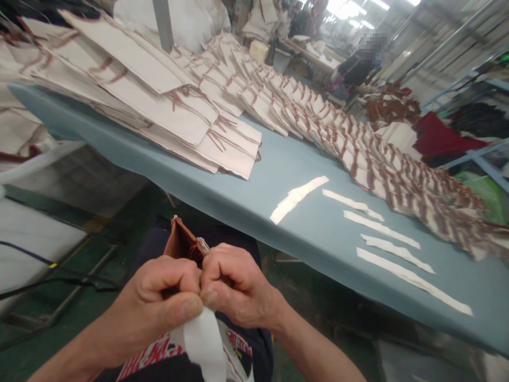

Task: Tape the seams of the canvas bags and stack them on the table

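Observation:
My left hand (169, 292) and my right hand (236, 286) meet close above my lap, thumbs and bent fingers pinched together. From between them a white strip (204, 339) hangs down toward me. Just beyond my knuckles a brown-trimmed fabric piece (178, 241) sticks up, folded partly open; my fingers hide where it meets the strip. Both hands are closed, and the exact spot they grip is covered by the thumbs.
A blue-covered table (294, 249) slants across in front. On it lie a stack of cream fabric pieces (159, 106), long overlapping rows of brown-trimmed pieces (318, 116) and several loose white strips (413, 281). A metal-framed stand (35, 244) is at left. A person (358, 63) is farther back.

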